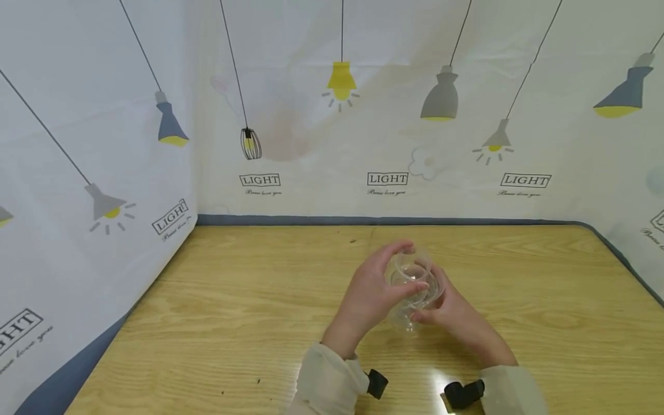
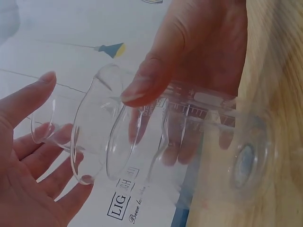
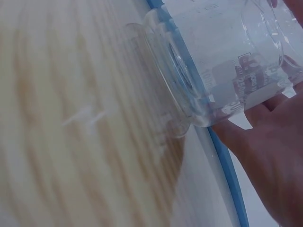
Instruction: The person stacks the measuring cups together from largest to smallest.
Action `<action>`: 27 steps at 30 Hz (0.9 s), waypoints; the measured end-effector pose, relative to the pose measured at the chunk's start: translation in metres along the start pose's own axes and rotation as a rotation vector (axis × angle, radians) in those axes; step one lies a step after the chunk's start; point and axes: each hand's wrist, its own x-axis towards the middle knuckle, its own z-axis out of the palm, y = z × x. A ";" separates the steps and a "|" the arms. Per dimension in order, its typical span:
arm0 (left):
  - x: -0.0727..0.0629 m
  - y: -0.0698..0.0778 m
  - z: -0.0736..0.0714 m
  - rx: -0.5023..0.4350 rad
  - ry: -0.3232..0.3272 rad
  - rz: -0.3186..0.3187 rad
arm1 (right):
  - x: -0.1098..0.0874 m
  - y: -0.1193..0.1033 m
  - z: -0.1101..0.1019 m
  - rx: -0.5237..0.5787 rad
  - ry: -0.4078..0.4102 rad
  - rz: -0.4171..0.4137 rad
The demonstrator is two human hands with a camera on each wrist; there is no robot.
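Note:
A clear graduated vessel (image 3: 222,56), printed with white measuring marks and bearing a wide round foot, hangs above the table. My right hand (image 1: 453,317) grips its body, thumb in front and fingers behind. Over the vessel's broad wavy rim sits a narrower clear top piece (image 1: 413,265) with a round rim of its own. Fingers and thumb of my left hand (image 1: 370,285) curve around this top piece from the left. In the left wrist view the vessel (image 2: 213,118) lies between both hands. Whether the two clear pieces are joined cannot be made out.
Below the hands spreads a wood-grain table (image 1: 233,300). White cloth walls (image 1: 306,132) printed with lamps rise along its back and sides, with a blue strip (image 1: 311,220) at the rear edge. Black straps (image 1: 464,395) hang by the sleeves.

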 end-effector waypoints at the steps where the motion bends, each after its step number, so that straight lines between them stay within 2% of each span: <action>1: 0.000 0.000 0.000 0.014 -0.003 0.007 | 0.000 0.000 0.000 -0.001 0.000 -0.001; 7: 0.002 -0.003 -0.001 0.076 -0.023 0.033 | 0.001 -0.001 -0.002 -0.042 0.013 0.015; 11: 0.004 -0.003 0.000 0.097 -0.055 0.031 | 0.003 -0.002 -0.003 -0.035 0.010 -0.005; 16: 0.003 -0.004 0.003 0.136 -0.090 -0.030 | 0.004 -0.001 -0.002 -0.032 0.003 -0.024; 20: 0.002 -0.006 0.005 0.172 -0.078 -0.068 | 0.003 0.001 0.000 -0.036 0.010 -0.019; 27: 0.000 -0.004 0.005 0.163 -0.076 -0.138 | 0.001 0.002 -0.002 -0.020 0.005 -0.034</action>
